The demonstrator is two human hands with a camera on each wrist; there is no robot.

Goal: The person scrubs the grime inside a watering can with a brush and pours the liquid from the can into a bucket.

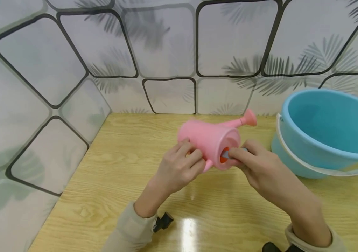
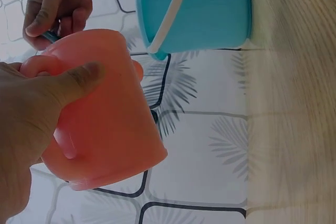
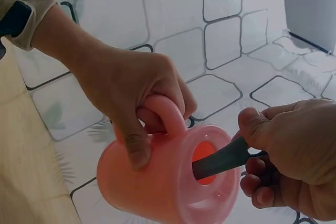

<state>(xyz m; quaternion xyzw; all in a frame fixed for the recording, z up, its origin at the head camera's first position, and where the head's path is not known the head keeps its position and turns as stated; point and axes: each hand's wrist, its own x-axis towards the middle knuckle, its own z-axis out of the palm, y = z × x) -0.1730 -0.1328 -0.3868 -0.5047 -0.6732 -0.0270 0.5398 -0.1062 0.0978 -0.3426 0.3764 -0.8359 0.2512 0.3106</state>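
A pink watering can (image 1: 202,136) is tilted on its side above the table, its open top facing right and its spout pointing to the back right. My left hand (image 1: 179,168) grips its handle, the thumb lying along the body in the left wrist view. My right hand (image 1: 264,171) pinches a dark grey-green tool (image 3: 223,160) whose far end is inside the can's opening. Something orange-red (image 3: 203,153) shows within the opening. The tool's inner end is hidden by the can.
A light blue bucket (image 1: 317,164) with a white handle (image 1: 298,159) stands on the wooden table (image 1: 103,182) at the right. A patterned wall (image 1: 169,94) runs behind the table and along its left side.
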